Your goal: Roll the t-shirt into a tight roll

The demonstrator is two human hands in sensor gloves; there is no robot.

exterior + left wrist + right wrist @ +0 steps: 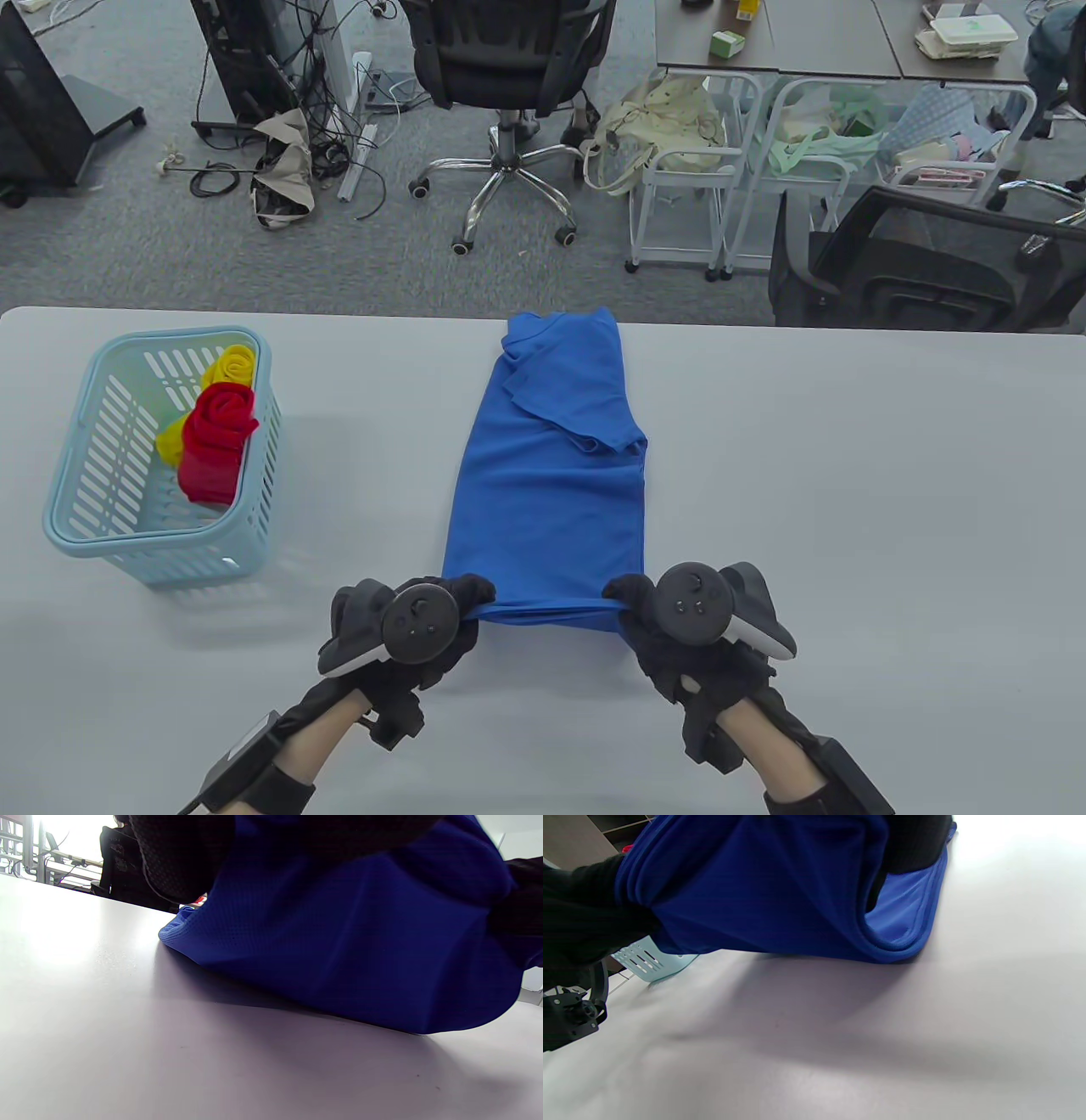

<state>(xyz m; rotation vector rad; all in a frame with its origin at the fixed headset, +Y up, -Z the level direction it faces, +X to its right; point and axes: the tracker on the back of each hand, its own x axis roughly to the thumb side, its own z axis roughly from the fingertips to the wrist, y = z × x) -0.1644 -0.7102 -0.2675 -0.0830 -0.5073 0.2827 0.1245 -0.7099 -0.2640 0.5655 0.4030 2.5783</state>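
Light blue basket is sat at the table's left side; a red roll and a yellow roll are held in it. Well right of it, the blue t-shirt is laid folded into a long strip down the table's middle, collar end far, hem end near.

Near left corner of the hem is gripped by the left hand, fingers closed onto the cloth. Near right corner is pinched by the right hand, fingers closed on it likewise.

The hem is pulled taut between both hands and raised off the table: in the left wrist view the t-shirt is seen bellied above the surface, and a gap under the t-shirt is seen in the right wrist view. A first turn is possibly started at the hem, though that can't be confirmed from these angles.
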